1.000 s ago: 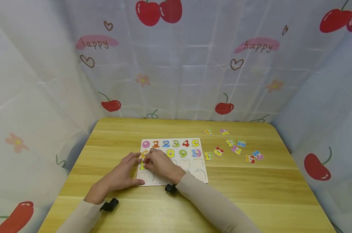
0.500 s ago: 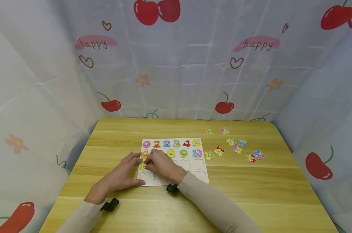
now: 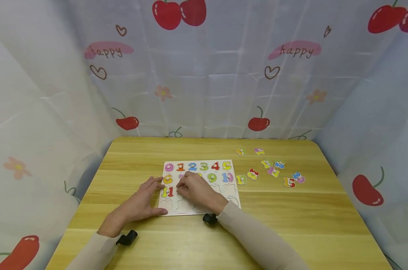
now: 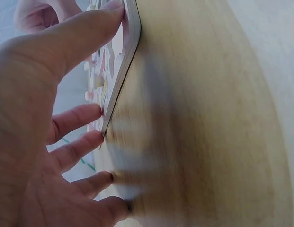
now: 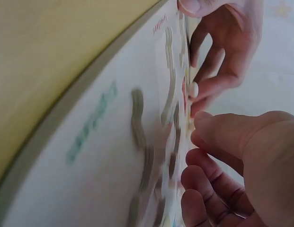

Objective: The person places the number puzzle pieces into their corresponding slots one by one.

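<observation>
A white number puzzle board lies on the table, with knobbed number pieces filling its upper two rows. At the left of its third row sits a yellow and red 11 piece. My left hand spreads along the board's left side, fingertips at the edge and thumb on the front corner. My right hand hovers just right of the 11 piece, its fingers loosely bent and holding nothing that shows. In the right wrist view its thumb is close to the index finger, over the recesses. The right hand covers part of the board.
Several loose number pieces lie right of the board, among them a 19 piece beside its edge, a 15 piece and a 20 piece. The wooden table is bordered by a cherry-print curtain.
My right hand has let go of the 11 piece and moved a little to the right, leaving that piece in full sight in its recess. The left hand stays in place.
</observation>
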The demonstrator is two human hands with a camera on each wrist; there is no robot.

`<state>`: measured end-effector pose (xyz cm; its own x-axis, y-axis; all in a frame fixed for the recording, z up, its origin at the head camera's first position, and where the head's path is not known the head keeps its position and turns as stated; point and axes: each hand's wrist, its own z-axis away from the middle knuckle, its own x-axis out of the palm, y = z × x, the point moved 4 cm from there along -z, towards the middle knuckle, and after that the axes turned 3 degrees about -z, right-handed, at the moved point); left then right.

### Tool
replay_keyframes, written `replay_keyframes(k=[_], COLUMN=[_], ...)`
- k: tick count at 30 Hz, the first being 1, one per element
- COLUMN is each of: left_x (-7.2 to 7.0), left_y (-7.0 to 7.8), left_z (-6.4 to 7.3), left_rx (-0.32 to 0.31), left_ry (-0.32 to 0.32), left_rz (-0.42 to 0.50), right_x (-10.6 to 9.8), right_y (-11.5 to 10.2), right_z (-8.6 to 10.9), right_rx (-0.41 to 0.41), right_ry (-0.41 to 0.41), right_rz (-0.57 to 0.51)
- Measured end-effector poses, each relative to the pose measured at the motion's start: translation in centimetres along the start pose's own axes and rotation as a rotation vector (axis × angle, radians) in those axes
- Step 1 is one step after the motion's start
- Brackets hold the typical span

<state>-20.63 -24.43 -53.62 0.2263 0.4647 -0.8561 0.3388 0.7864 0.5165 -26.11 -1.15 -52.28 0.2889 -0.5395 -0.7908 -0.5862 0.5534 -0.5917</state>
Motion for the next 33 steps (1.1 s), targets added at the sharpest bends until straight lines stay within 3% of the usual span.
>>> replay_keyframes(k=[13,21,27,33], left_x=[-0.1,0.1,0.2,0.0], left_y=[0.0,-0.1,-0.2,-0.4], left_z=[0.1,0.0,0.1,0.1], left_rx=[-0.008,0.010,0.010,0.008], left_ry=[-0.003,0.001,0.006,0.010], left_rz=[-0.020,-0.033,-0.034,-0.024], right_x=[-5.4,-10.6,-14.9,-18.5], right_y=[5.4,11.5,16.2,20.2], right_z=[3.0,6.3,9.4,13.0], right_rx=[0.119,0.211,0.237,0.335], right_ry=[0.197,0.326,0.429,0.472], right_rz=[-0.006,-0.019,0.088,0.129])
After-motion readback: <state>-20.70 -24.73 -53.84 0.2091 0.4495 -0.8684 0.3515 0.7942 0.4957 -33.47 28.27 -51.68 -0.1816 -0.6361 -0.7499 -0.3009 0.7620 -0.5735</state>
